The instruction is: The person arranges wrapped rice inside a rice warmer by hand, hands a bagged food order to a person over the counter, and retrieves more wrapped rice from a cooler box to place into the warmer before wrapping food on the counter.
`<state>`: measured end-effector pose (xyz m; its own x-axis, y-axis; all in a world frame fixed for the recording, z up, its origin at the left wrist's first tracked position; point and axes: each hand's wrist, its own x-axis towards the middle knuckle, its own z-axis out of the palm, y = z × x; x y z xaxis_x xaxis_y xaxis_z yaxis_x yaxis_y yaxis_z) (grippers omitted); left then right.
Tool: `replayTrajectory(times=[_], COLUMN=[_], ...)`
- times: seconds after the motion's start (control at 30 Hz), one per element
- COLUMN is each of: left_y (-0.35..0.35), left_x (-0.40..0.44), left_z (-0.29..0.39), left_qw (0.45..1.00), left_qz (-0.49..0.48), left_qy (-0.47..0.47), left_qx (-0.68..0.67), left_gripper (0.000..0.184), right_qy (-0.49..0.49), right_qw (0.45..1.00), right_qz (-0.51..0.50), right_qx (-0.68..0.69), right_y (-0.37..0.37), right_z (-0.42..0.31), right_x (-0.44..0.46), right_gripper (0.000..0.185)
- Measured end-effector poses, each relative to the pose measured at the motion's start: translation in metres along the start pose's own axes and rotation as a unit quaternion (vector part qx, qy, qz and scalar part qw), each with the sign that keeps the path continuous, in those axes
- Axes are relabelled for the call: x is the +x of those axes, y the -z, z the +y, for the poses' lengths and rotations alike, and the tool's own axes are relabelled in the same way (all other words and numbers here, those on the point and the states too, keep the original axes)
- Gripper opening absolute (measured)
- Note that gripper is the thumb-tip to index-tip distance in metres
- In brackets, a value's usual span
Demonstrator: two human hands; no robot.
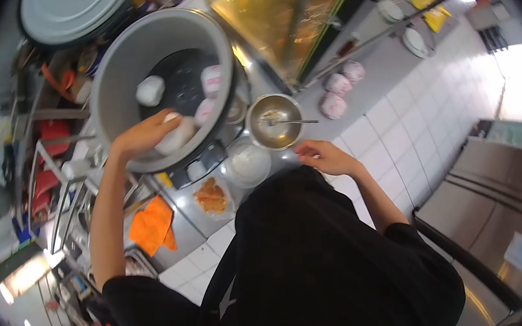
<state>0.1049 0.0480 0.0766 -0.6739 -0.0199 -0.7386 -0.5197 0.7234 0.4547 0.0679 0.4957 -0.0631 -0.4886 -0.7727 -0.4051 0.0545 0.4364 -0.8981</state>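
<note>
At the far left, we see red items (55, 136) behind a metal frame (61, 113), and, farther right at the top, a pale round lid (77, 11). Next we note an orange cloth (151, 227), lying crumpled at the near side of a large grey pot (104, 110), whose wide mouth faces us. Inside the pot we count four round bundles: a plain white one (150, 91) well apart from the rest, two with pink print (211, 78) along the right wall, and a pale bundle (174, 139) at the near wall. The left hand (149, 134) reaches over the rim, its fingers lying against the pale bundle; we cannot tell whether the grip closes beneath it, as that side is hidden. Just below the pot we find a clear bag of orange-brown food (211, 197), then a whitish round container (248, 163). Beside these stands a metal bowl (259, 131), with a spoon (298, 122) resting across its rim. Near the bowl's lower right we observe the right hand (328, 156), its fingers loosely bent and its thumb apart from them. Farther right, three wrapped bundles (338, 84) with pink print form a row on the bench (371, 86), touching or nearly so. We end with white tiles (393, 135) and, at the far right, a steel cabinet (484, 202).
</note>
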Motion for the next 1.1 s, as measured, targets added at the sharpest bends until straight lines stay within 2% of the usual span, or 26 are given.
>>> replayTrajectory(times=[0.03,0.1,0.2,0.27,0.5,0.8,0.9,1.03,1.1], left_y=[-0.002,-0.002,-0.005,-0.007,-0.012,-0.018,-0.017,-0.016,-0.021], left_x=[0.004,0.006,-0.007,-0.002,-0.001,0.015,0.015,0.004,0.018], left_z=[-0.005,-0.01,0.009,0.008,-0.004,-0.01,-0.009,0.005,-0.023], left_qw=[1.0,1.0,0.999,0.996,0.995,0.986,0.984,0.986,0.973], left_qz=[-0.001,-0.002,0.03,0.047,0.089,0.148,0.15,0.157,0.23], left_qy=[0.001,-0.01,0.028,0.044,0.027,0.036,0.056,0.05,0.024], left_qx=[-0.001,-0.015,0.03,0.065,0.019,0.067,0.072,0.03,0.008], left_gripper=[0.076,0.079,0.078,0.077,0.073,0.074,0.075,0.073,0.074], right_qy=[-0.024,-0.03,-0.037,-0.02,0.009,0.003,-0.011,0.037,-0.002], right_qw=[1.0,0.999,0.999,0.999,0.996,0.994,0.986,0.971,0.958], right_qz=[0.0,0.003,0.023,0.032,0.058,0.074,0.119,0.186,0.206], right_qx=[-0.015,0.042,-0.001,-0.028,-0.067,-0.078,-0.117,-0.149,-0.2], right_y=[0.001,-0.003,0.002,0.008,0.016,0.026,0.044,0.07,0.088], right_z=[0.006,0.016,0.01,0.013,0.008,0.02,0.03,0.042,0.05], right_x=[-0.004,-0.004,-0.001,0.005,0.007,0.001,-0.001,-0.006,-0.006], right_gripper=[0.029,0.029,0.029,0.029,0.029,0.027,0.026,0.026,0.031])
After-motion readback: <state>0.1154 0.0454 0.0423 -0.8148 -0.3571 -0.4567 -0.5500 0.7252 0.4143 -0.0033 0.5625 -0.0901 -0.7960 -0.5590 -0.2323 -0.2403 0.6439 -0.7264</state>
